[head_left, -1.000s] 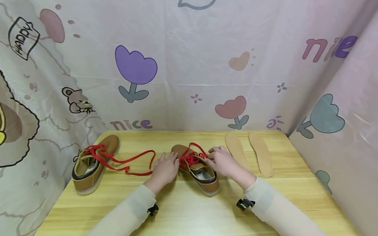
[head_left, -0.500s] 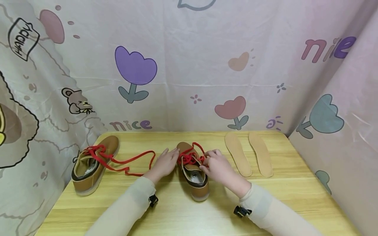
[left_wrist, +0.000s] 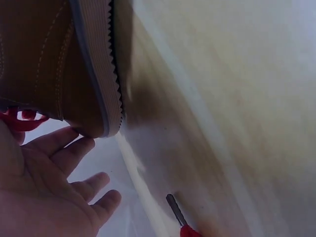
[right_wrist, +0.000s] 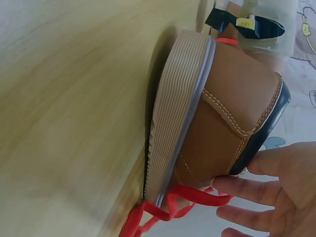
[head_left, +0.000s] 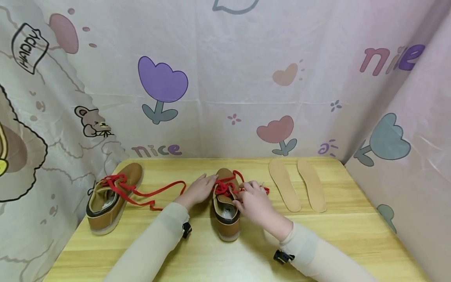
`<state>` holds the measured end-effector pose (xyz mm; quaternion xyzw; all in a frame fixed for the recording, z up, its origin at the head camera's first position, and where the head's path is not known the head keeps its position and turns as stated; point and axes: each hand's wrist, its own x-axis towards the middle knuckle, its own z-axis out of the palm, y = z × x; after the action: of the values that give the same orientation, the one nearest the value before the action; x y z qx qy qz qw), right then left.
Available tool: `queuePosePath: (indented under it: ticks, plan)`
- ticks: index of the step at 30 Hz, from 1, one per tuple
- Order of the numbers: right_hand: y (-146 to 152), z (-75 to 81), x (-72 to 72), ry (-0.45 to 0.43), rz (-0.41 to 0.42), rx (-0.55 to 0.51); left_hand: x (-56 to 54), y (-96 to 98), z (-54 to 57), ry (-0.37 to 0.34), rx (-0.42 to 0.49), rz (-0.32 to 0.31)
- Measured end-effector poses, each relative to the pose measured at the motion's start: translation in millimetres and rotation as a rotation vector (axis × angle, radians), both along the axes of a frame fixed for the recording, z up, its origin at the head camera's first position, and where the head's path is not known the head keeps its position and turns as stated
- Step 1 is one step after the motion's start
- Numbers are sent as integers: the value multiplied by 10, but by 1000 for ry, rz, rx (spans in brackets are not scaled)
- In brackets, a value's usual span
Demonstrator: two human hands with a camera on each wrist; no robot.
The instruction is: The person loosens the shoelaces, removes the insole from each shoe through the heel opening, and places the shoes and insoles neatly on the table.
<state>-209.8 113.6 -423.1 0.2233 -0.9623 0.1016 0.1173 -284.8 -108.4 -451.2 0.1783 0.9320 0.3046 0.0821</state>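
Note:
A brown lace-up shoe with a dark collar and red laces stands upright on the table, toe away from me. My left hand lies along its left front; in the left wrist view its fingers extend, with tips touching the toe. On the right side rests my right hand. Its thumb meets the dark collar, and an almost straight finger touches the leather in the right wrist view. A loose red lace runs past that hand's fingertips. The thumb tip is partly hidden.
A second brown shoe with red laces spread rightward stands at the left of the wooden table. Two tan insoles, a left one and a right one, lie at the back right. A patterned curtain encloses the table.
The middle shoe has turned from slanting to pointing straight away, its heel swinging left. My right hand has moved left and slightly nearer with it, and my left hand has shifted right and forward.

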Motion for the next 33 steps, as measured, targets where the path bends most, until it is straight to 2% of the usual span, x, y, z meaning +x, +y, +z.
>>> queuePosePath:
  ticks: [6, 10, 14, 21, 29, 33]
  plan:
    - [-39, 3, 27, -4, 12, -17, -13, -11, 12, -33, -15, 3]
    - [-44, -8, 19, 9, 11, -11, -17, -11, 27, -69, 8, 19]
    - [-31, 7, -3, -16, 20, -20, 14, -7, 54, -72, 18, 26]
    - [77, 103, -3, -95, 10, -45, 165, 67, 136, 8, 20, 31]
    - [221, 206, 21, -87, -2, -54, 379, 271, 275, 115, -11, 93]
    - [276, 244, 41, -86, -6, -52, 478, 400, 327, 141, -44, 129]
